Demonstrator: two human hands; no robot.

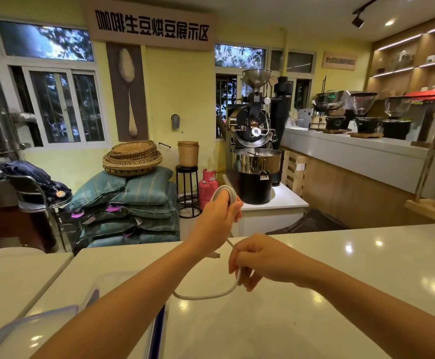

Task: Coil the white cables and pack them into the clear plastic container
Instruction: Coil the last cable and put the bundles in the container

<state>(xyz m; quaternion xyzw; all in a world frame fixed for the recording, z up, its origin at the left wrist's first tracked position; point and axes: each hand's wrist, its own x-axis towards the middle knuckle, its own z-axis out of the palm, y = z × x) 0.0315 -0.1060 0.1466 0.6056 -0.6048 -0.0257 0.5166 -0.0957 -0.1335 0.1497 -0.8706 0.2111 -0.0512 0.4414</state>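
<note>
Left hand (220,216) raised above the far edge of the counter, fingers curled round several turns of the white cable (203,296), the turns showing as a small loop over the top of the fist. Right hand (260,260) lower and nearer, just above the white counter (340,307), fingers curled and pinching the same cable. Between the two hands the cable runs taut; below the right hand it sags in one open loop close to the counter surface. A short cable end hangs beside the left wrist (blurred, type not determinable). Clear plastic container (30,325) at the near left of the counter, partly hidden by the left forearm; contents not discernible. Beyond the counter: coffee roaster (255,141), stacked green sacks (133,203), woven baskets (132,158), pink gas cylinder (207,187)
</note>
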